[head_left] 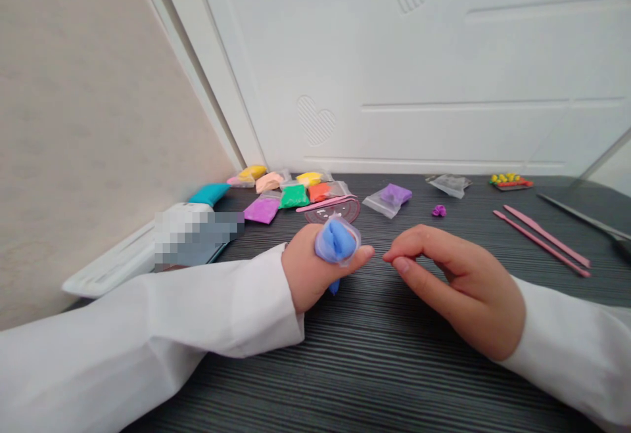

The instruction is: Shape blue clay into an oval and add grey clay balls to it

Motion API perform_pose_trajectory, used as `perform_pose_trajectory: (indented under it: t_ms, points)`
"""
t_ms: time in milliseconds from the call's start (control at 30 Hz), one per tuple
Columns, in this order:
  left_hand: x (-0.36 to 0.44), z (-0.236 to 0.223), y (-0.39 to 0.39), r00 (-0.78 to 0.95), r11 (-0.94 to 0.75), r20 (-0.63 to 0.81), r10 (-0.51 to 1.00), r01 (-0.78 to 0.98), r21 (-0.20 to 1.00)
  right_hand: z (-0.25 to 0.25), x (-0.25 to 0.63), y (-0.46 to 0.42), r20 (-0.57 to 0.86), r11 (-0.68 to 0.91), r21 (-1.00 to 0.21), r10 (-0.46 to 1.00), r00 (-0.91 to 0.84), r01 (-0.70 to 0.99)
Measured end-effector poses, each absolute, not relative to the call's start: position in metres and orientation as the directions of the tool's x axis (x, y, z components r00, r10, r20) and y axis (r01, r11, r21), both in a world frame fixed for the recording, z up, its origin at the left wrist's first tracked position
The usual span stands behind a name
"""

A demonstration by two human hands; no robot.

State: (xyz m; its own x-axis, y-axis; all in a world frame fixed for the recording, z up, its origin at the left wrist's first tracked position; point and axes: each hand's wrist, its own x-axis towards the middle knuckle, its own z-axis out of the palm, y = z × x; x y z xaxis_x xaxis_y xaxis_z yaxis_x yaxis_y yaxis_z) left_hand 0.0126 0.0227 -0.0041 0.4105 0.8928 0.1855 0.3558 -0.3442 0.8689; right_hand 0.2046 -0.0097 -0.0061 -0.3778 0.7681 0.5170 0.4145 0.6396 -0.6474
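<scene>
My left hand (308, 272) grips a soft blue clay lump (336, 241) inside a clear plastic bag, with some of the blue showing below the fingers. My right hand (458, 292) rests on the dark wood-grain table (374, 367) a short way to the right, its thumb and forefinger pinched together around nothing visible. Nearest to the right hand's fingertips lies a small purple clay scrap (438, 210). Beyond it sits a bag of purple clay (389, 196). A pink semicircular plastic stencil (335, 208) lies just behind the blue bag.
Several clay packets (293, 195) in bright colours lie at the back by the white door (394, 71). Two pink modelling tools (542, 239) and a dark blade (586, 219) lie to the right. A pixelated object (197, 236) stands at left beside the wall.
</scene>
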Motion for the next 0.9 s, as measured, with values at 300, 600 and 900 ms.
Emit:
perform_pose_trajectory:
  t_ms: [300, 600, 900]
  points:
    - [0.017, -0.004, 0.026, 0.416, -0.173, 0.112, 0.903, 0.112, 0.978, -0.006, 0.204, -0.008, 0.501, 0.614, -0.675, 0.788, -0.358, 0.409]
    - [0.023, -0.007, 0.025, 0.586, 0.071, 0.041, 0.809, -0.167, 0.983, -0.012, 0.204, 0.006, 0.267, 0.369, -0.844, 0.919, -0.292, 0.390]
    - [0.020, -0.010, 0.025, 0.464, 0.027, -0.004, 0.886, -0.044, 0.999, -0.013, 0.206, 0.011, 0.222, 0.321, -0.885, 0.928, -0.300, 0.337]
